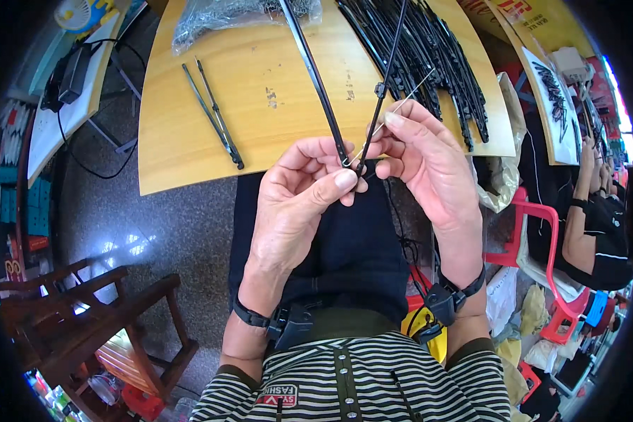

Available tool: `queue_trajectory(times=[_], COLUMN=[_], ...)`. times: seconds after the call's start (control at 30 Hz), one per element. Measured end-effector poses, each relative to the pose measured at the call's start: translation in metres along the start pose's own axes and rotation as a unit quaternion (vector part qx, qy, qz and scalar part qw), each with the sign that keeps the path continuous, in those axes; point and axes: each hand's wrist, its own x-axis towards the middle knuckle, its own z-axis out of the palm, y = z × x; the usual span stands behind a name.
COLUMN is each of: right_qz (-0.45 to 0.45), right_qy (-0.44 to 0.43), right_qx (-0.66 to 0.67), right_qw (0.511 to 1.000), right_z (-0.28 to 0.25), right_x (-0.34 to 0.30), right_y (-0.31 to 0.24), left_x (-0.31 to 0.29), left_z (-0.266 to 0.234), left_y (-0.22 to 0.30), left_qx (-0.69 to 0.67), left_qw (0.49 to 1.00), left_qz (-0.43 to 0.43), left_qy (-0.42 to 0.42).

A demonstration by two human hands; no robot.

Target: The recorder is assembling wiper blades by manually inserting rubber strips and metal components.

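In front of me, two long thin black rods (318,77) meet in a narrow V at their lower ends. My left hand (292,204) pinches that lower end between thumb and fingers. A thin light metal wire (416,90) slants up to the right from where the rods meet, with a small bend at its lower end. My right hand (432,158) grips this wire between thumb and forefinger, close beside the right rod. Its other fingertips are near the joint; whether they touch the rod is hard to tell.
A pair of joined black rods (214,116) lies on the wooden table (183,155). Behind are a clear plastic bag (243,21) of small metal parts and a heap of black rods (454,67). At right stands a red plastic chair (552,232); another person (598,232) sits beyond.
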Motion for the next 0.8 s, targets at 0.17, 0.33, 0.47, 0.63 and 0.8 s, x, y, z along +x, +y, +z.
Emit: queue_trajectory(times=[0.17, 0.33, 0.47, 0.63, 0.8], right_qz=[0.040, 0.058, 0.070, 0.073, 0.055], right_qy=[-0.003, -0.019, -0.028, -0.036, -0.029], right_qx=[0.005, -0.006, -0.027, -0.029, -0.053], right_qw=[0.999, 0.998, 0.997, 0.996, 0.997], right_z=[-0.002, -0.001, 0.000, 0.001, 0.008], right_x=[0.003, 0.007, 0.009, 0.011, 0.012], right_y=[-0.002, -0.009, -0.011, -0.015, -0.018], left_x=[-0.001, -0.001, -0.002, -0.003, -0.004], left_z=[0.002, 0.001, 0.001, 0.000, 0.000], left_y=[0.000, 0.000, 0.001, 0.001, 0.003], left_qx=[0.005, 0.013, 0.008, -0.014, 0.006], left_qw=[1.000, 1.000, 1.000, 0.999, 0.999], left_qz=[0.008, 0.017, 0.021, 0.033, 0.039], left_qy=[0.002, -0.002, -0.010, -0.029, -0.014])
